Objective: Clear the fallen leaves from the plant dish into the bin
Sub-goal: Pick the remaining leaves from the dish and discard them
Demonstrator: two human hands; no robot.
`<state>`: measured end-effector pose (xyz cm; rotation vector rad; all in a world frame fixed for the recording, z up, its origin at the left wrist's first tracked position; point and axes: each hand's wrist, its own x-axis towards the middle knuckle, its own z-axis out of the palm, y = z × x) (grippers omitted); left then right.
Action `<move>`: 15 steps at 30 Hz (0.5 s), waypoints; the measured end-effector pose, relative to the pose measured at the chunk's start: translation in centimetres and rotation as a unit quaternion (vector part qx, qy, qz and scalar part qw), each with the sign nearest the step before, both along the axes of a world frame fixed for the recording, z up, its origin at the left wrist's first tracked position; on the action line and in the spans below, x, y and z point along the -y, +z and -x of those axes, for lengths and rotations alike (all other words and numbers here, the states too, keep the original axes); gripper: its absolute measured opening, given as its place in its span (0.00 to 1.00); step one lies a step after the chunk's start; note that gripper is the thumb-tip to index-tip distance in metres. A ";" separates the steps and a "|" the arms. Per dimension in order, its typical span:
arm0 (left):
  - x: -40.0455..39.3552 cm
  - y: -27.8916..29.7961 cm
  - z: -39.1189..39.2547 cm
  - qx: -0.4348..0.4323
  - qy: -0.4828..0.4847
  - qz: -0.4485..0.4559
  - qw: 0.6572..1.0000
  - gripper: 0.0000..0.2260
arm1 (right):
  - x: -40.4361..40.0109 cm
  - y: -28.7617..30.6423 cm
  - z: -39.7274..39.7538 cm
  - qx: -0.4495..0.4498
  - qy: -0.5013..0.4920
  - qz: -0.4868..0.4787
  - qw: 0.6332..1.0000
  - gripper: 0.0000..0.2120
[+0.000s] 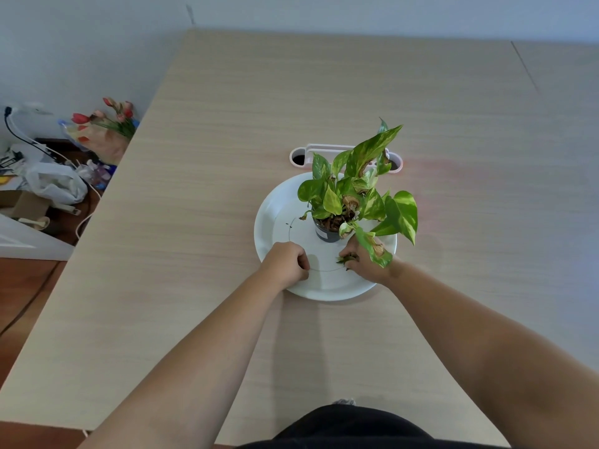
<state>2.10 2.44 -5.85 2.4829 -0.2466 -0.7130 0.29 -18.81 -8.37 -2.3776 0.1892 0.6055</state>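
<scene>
Head view: the right hand (pixel 363 259) pinches fallen leaves (pixel 346 259) with curled fingers on the near part of the white plant dish (pixel 269 218), mid tabletop (pixel 194 189). The left hand (pixel 287 262) is curled; whether it holds anything I cannot tell. No bin visible; carrying leaves away may drop some.

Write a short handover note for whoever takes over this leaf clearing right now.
Left hand: fingers curled, resting on the white dish; nothing visible in it.
Right hand: pinching a few fallen leaves over the dish's near side.
Potted plant stands on the dish.
Done: some leaves gathered.
Left: small bits remain on the dish left of the pot; carry everything to the bin, which is not in view.
</scene>
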 end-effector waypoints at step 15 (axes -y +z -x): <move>-0.1 0.1 0.2 -0.008 -0.001 -0.006 1.000 0.05 | -0.6 -0.2 0.9 0.020 0.124 0.105 0.986 0.11</move>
